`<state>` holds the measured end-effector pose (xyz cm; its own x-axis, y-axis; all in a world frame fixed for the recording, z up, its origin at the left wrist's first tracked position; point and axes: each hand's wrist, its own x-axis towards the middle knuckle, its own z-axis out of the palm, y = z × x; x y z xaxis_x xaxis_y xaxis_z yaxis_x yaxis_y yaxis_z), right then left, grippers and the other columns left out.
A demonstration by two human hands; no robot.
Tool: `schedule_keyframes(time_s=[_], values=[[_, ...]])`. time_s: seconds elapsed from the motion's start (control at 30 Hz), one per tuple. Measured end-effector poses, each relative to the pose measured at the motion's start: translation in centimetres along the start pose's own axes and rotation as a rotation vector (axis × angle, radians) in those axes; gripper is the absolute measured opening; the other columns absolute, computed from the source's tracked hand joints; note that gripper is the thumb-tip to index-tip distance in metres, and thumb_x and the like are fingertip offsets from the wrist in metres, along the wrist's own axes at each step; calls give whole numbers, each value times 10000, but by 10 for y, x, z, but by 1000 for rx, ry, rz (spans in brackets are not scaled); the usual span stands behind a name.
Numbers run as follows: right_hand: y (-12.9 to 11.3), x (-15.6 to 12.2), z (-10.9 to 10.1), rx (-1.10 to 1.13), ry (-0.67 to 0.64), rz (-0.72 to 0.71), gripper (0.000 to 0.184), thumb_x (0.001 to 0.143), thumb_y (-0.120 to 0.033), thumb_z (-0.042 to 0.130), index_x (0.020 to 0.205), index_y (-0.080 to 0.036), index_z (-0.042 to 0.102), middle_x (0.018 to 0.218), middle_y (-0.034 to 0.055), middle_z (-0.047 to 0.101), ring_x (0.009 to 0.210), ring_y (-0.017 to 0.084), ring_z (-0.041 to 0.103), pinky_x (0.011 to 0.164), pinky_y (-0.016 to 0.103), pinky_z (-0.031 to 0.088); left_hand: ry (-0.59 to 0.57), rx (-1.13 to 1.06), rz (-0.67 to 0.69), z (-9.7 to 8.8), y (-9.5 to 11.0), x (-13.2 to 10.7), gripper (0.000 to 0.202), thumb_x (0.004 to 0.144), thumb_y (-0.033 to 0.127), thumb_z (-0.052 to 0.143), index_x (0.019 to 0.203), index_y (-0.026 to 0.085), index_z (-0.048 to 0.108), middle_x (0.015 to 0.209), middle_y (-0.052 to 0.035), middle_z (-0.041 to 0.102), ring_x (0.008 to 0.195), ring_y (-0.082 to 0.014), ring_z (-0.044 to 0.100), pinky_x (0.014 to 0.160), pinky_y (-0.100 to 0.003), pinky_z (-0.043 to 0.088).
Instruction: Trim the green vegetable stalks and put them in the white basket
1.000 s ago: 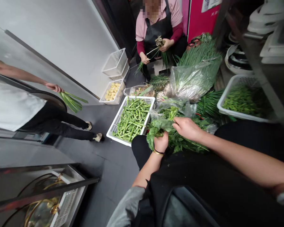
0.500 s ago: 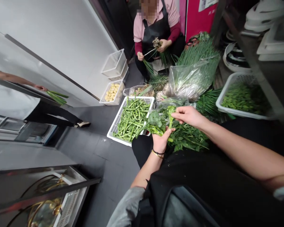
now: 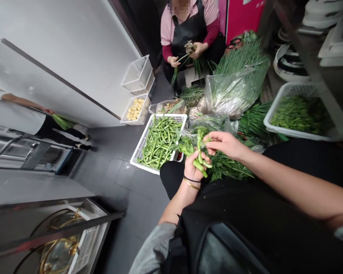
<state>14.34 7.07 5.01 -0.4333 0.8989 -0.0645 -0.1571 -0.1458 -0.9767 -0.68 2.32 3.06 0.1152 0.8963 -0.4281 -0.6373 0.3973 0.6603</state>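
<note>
At four o'clock from the white basket (image 3: pixel 140 146), my left hand (image 3: pixel 192 168) is wrapped round green stalks (image 3: pixel 199 144); right hand (image 3: pixel 227 144) at its two o'clock, fingers bent, can't tell if pinching. More stem ends show than half a second ago; bunch probably growing.

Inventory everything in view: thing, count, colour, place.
Stalk basket: one, white, centre; cut stalks, many, green.
Small basket: one, white, behind; pale yellow pieces.
Nested baskets: at least two, white, farther back.
Bag: one, clear, upper centre-right; around long greens.
Leafy pile: one, green, centre.
Leaf basket: one, white, right.
Cart: one, grey-blue, left.
Gold-rimmed glassware: at least two, clear, lower left.
Tall panel: one, red, top right.
Containers: several, white, top right.
Co-worker: one, pink top, top centre.
Second co-worker: one, white top, far left.
Left hand: one, bare, centre, gripping green stems.
Right hand: one, bare, centre, fingers at stem tops.
</note>
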Motion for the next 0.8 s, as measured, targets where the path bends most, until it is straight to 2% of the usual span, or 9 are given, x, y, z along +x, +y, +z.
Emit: schedule_keyframes(time_s=[0.17, 0.3, 0.4, 0.5, 0.6, 0.67, 0.7, 0.73, 0.8], values=[[7, 7, 9, 80, -29, 62, 324, 676, -424, 717, 705, -163, 528, 502, -22, 577, 446, 90, 527, 457, 210, 429, -20, 28, 98, -1, -8, 2, 273, 644, 347, 726, 629, 152, 536, 560, -7, 522, 511, -106, 537, 519, -237, 424], [22, 13, 10, 197, -35, 147, 384, 643, -456, 737, 727, -171, 494, 520, -26, 578, 440, 87, 523, 462, 219, 439, -13, 68, 23, -4, -8, 5, 328, 684, 393, 686, 557, 146, 511, 551, -14, 492, 485, -85, 493, 528, -246, 423], [29, 15, 10, 64, 11, 120, 359, 668, -461, 703, 716, -174, 493, 505, -29, 550, 429, 91, 499, 451, 226, 415, 22, 65, 47, -2, -12, 5, 308, 642, 379, 714, 590, 149, 516, 534, -6, 505, 480, -96, 510, 505, -244, 421], [29, 7, 17, -365, 146, -172, 227, 772, -379, 599, 685, -188, 514, 584, 6, 582, 527, 124, 539, 527, 263, 438, 115, 49, 215, 2, -17, 6, 300, 592, 333, 753, 703, 160, 535, 536, 18, 536, 473, -101, 534, 481, -222, 413], [21, -5, 18, -722, -8, -556, 174, 847, -263, 478, 739, -203, 601, 771, 60, 648, 737, 165, 593, 693, 309, 472, 225, 97, 360, -6, -3, 18, 312, 604, 339, 743, 734, 164, 519, 537, 29, 544, 451, -88, 522, 472, -211, 405], [14, -10, -2, -879, -40, -652, 214, 870, -223, 439, 799, -208, 640, 824, 73, 661, 797, 168, 596, 739, 314, 471, 337, 156, 423, -24, 23, 35, 296, 632, 349, 716, 733, 162, 511, 529, 26, 547, 442, -91, 518, 462, -213, 396], [12, -12, -21, -961, 34, -650, 224, 878, -215, 435, 819, -205, 651, 832, 78, 664, 807, 166, 595, 742, 313, 467, 417, 189, 465, -37, 41, 45, 277, 648, 341, 700, 732, 157, 511, 528, 24, 549, 441, -90, 516, 463, -214, 396], [10, -12, -47, -1058, 155, -614, 217, 884, -223, 447, 837, -198, 658, 842, 87, 665, 822, 168, 593, 750, 319, 460, 514, 219, 507, -51, 61, 55, 248, 666, 319, 683, 722, 148, 512, 529, 24, 544, 458, -88, 524, 485, -215, 407], [11, -11, -114, -1240, 443, -497, 231, 892, -292, 480, 848, -178, 676, 870, 120, 667, 843, 179, 591, 709, 336, 430, 715, 323, 528, -83, 102, 71, 213, 698, 293, 658, 691, 140, 510, 520, 31, 519, 502, -90, 535, 514, -215, 415]])
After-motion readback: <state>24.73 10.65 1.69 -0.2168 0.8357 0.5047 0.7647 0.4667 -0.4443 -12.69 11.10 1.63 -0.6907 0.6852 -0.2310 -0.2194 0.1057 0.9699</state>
